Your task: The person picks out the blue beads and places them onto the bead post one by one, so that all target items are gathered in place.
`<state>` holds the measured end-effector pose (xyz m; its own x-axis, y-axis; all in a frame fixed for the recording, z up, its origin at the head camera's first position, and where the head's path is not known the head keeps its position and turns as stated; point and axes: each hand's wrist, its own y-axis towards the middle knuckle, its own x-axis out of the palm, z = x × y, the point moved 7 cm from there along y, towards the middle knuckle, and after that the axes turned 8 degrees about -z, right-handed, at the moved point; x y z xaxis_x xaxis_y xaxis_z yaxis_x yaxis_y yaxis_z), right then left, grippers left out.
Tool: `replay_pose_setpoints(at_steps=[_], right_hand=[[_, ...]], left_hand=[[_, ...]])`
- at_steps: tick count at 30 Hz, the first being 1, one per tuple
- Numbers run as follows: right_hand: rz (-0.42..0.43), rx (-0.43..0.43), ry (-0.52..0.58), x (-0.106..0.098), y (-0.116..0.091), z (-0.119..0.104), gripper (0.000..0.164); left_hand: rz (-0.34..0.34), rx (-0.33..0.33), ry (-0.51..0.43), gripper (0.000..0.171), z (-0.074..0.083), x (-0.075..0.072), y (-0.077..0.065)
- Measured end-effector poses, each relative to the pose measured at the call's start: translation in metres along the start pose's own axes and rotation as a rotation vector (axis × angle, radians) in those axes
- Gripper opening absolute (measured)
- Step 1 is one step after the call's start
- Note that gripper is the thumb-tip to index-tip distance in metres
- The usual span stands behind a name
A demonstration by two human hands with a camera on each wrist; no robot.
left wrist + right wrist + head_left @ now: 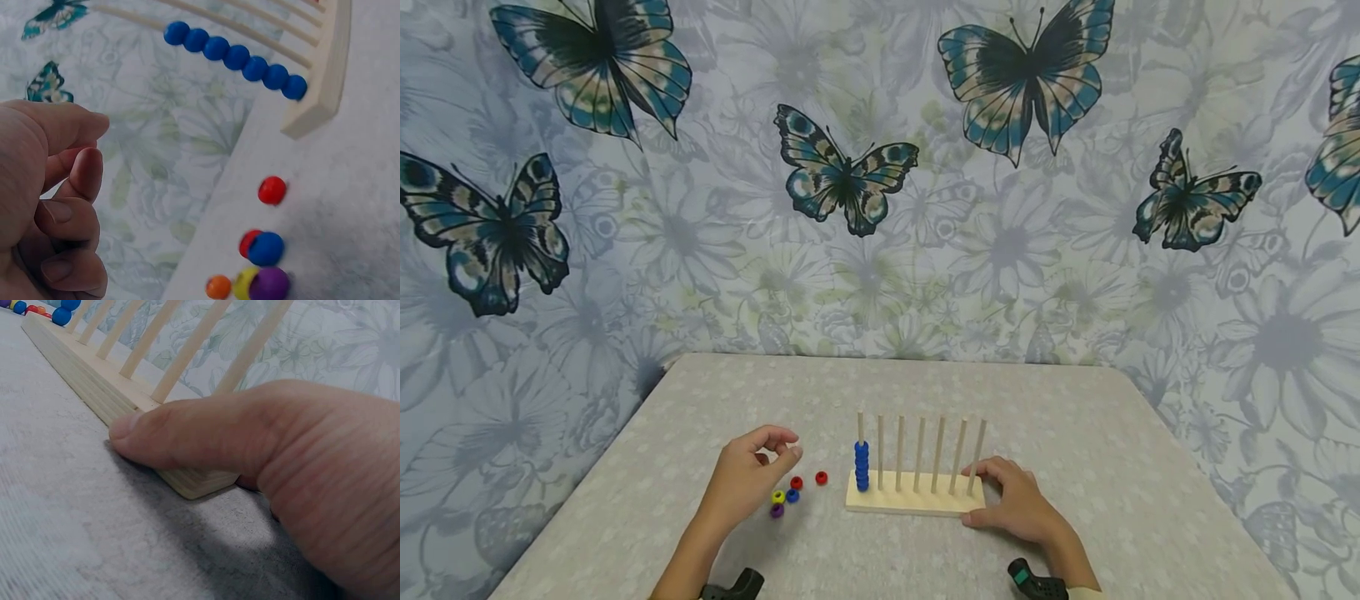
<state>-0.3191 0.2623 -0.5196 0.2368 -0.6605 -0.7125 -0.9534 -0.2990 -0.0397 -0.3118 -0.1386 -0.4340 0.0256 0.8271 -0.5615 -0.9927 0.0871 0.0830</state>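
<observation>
A wooden peg stand [917, 500] with several upright pegs stands on the table. Blue beads [862, 467] are stacked on its leftmost peg, whose tip stays bare. My right hand [1018, 504] grips the base's right end, with the thumb [162, 434] along the front edge. Left of the stand, my left hand [748, 475] hovers with loosely curled fingers; nothing shows between them. Near it lie loose beads: two red, including a red bead [822, 477], a blue bead [793, 496], a yellow bead [778, 497], a purple bead [777, 511] and an orange bead [219, 287].
A pale patterned cloth covers the table [925, 558]. Behind it rises a wall [872, 283] printed with flowers and butterflies. Each wrist wears a black device, such as the right wrist device [1036, 581].
</observation>
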Motion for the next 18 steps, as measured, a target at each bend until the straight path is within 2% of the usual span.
replay_pose_setpoints(at_steps=[4,9,14,18], right_hand=[[0.0,-0.002,-0.005,0.0,0.001,0.002,0.058],[0.002,-0.002,-0.003,0.0,0.002,0.001,0.059],[0.007,-0.012,0.005,-0.001,0.002,-0.001,0.059],[0.004,-0.013,0.014,0.001,0.001,-0.002,0.059]], left_hand=[[-0.033,-0.037,-0.027,0.027,-0.015,0.004,0.0],[-0.042,-0.026,-0.046,0.028,-0.023,0.006,0.0],[-0.038,-0.025,0.003,0.024,-0.026,0.005,0.0],[-0.063,-0.063,0.045,0.019,-0.032,0.004,-0.001]])
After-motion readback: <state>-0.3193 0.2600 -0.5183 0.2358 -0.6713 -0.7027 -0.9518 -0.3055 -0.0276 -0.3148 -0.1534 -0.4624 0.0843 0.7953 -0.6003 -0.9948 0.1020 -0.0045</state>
